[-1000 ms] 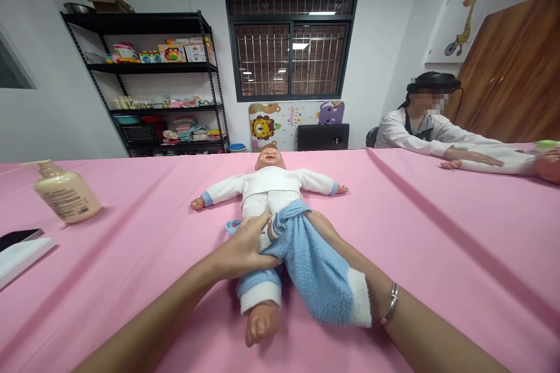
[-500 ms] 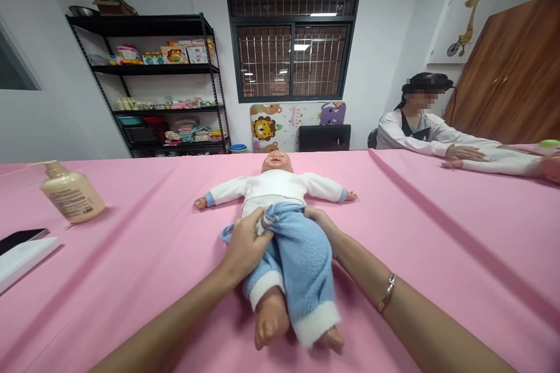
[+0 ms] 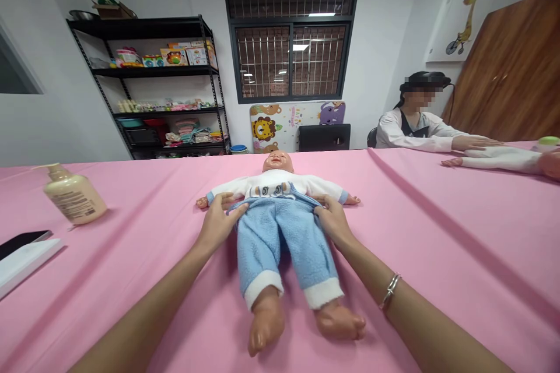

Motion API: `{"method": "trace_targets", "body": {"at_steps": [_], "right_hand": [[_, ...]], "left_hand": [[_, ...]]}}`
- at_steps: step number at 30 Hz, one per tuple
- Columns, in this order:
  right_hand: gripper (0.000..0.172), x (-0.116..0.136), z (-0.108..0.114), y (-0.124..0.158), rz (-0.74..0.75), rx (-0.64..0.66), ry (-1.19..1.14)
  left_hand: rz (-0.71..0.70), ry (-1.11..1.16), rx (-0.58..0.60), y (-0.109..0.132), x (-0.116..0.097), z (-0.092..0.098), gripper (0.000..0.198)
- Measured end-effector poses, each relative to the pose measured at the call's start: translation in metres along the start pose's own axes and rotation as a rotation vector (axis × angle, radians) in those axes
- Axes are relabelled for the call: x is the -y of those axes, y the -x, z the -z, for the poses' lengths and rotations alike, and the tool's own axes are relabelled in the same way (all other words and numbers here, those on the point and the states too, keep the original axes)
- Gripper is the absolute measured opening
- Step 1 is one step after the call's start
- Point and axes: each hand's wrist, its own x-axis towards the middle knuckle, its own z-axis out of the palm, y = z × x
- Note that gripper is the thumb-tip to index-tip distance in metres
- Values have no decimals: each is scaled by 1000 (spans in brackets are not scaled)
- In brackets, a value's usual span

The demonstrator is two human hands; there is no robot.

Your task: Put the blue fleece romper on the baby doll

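Note:
A baby doll (image 3: 273, 183) lies on its back on a pink-covered table (image 3: 415, 245), dressed in a white long-sleeved top. Its legs are inside blue fleece trousers (image 3: 284, 250) with white cuffs, and its bare plastic feet stick out at the near end. My left hand (image 3: 219, 224) grips the waistband at the doll's side, near the arm. My right hand (image 3: 333, 220) holds the opposite side of the waistband. The doll's lower top is hidden under the trousers.
A cream pump bottle (image 3: 74, 194) stands at the left, near a black phone (image 3: 21, 243) and a white pad (image 3: 26, 268). At the far right, a seated person (image 3: 413, 131) has a hand on another doll (image 3: 503, 158). A black shelf unit (image 3: 149, 87) stands behind.
The trousers now cover both legs up to the doll's waist. My hands have moved apart to either side of the waistband, and the doll's legs lie flat instead of raised.

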Motion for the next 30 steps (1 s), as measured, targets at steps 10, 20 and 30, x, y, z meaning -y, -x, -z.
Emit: {"method": "trace_targets", "body": {"at_steps": [10, 20, 30], "right_hand": [[25, 22, -3, 17, -188, 305, -183], [21, 18, -3, 18, -503, 313, -449], [32, 24, -2, 17, -216, 304, -417]], "left_hand": [[183, 353, 183, 2, 1, -8, 43], [216, 318, 322, -1, -3, -4, 38], [411, 603, 261, 6, -4, -3, 36]]}}
